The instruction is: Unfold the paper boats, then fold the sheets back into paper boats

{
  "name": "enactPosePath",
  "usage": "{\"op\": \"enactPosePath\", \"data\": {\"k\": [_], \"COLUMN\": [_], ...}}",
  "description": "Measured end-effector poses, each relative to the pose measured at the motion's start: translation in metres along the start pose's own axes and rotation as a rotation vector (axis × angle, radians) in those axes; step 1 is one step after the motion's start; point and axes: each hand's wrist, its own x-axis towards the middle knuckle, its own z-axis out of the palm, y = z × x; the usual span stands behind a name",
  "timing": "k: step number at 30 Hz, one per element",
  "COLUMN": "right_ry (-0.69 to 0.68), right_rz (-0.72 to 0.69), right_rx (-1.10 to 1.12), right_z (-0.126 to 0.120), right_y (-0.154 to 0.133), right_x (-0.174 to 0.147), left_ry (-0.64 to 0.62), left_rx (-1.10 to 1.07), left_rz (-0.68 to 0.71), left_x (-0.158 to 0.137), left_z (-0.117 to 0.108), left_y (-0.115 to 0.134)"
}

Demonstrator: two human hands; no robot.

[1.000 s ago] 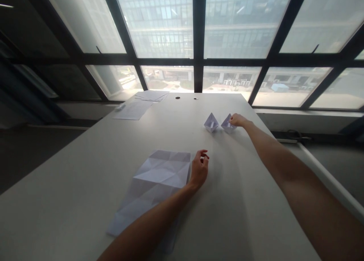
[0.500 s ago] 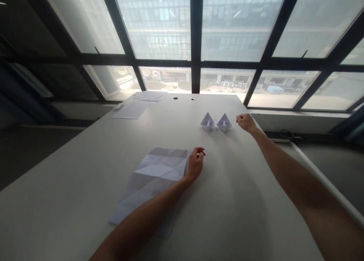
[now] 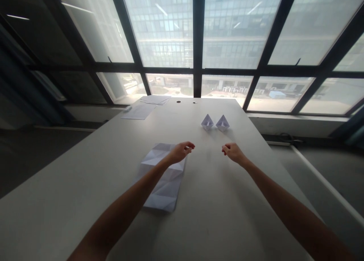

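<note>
My left hand (image 3: 182, 152) is over the upper right part of a creased sheet of white paper (image 3: 162, 194), its fingers loosely curled and parted from the thumb, with nothing in them. Part of that sheet is hidden under my left forearm. Across from it, my right hand (image 3: 233, 152) is held in a loose fist above the table, and nothing shows in it. Beyond my hands stand two folded paper boats side by side, a left paper boat (image 3: 207, 122) and a right paper boat (image 3: 222, 123). Neither hand touches them.
Several flat white sheets (image 3: 139, 112) lie at the far left of the white table (image 3: 85, 185), with a small pale object (image 3: 127, 108) by their left edge. Two round holes are near the table's far edge. Large windows (image 3: 227, 30) rise behind it.
My right hand has come back from beside the right boat toward me and to the left. My left hand has shifted left over the creased sheet. The view has tilted up slightly.
</note>
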Motion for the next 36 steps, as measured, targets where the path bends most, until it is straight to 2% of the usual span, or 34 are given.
{"op": "enactPosePath", "data": {"k": [3, 5, 9, 14, 17, 21, 27, 29, 32, 36], "right_ry": [-0.092, -0.180, -0.282, -0.271, -0.228, -0.119, 0.063, 0.036, -0.075, -0.133], "right_rz": [-0.003, 0.015, 0.021, 0.093, 0.070, -0.066, -0.225, -0.215, -0.214, -0.231], "right_rx": [0.047, 0.105, 0.178, 0.344, 0.365, 0.345, 0.168, 0.155, 0.219, 0.296], "right_z": [0.028, 0.050, 0.094, 0.129, 0.144, 0.157, 0.159, 0.158, 0.160, 0.169], "right_y": [-0.013, -0.024, -0.050, -0.074, -0.079, -0.085, -0.106, -0.114, -0.122, -0.123], "right_x": [-0.016, -0.023, -0.032, -0.036, -0.037, -0.042, -0.055, -0.058, -0.059, -0.056], "left_ry": [0.061, 0.081, 0.279, 0.345, 0.369, 0.435, 0.541, 0.590, 0.635, 0.671], "left_rx": [0.242, 0.356, 0.534, 0.611, 0.572, 0.440, 0.200, 0.136, 0.050, 0.007], "left_rz": [0.078, 0.102, 0.069, -0.031, -0.052, -0.059, -0.056, -0.078, -0.089, -0.040], "left_x": [-0.030, -0.048, -0.070, -0.077, -0.077, -0.076, -0.075, -0.075, -0.073, -0.074], "left_z": [-0.016, -0.014, 0.011, 0.036, 0.037, 0.031, 0.025, 0.025, 0.024, 0.021], "left_y": [-0.016, -0.027, -0.042, -0.048, -0.046, -0.042, -0.043, -0.045, -0.047, -0.045]}}
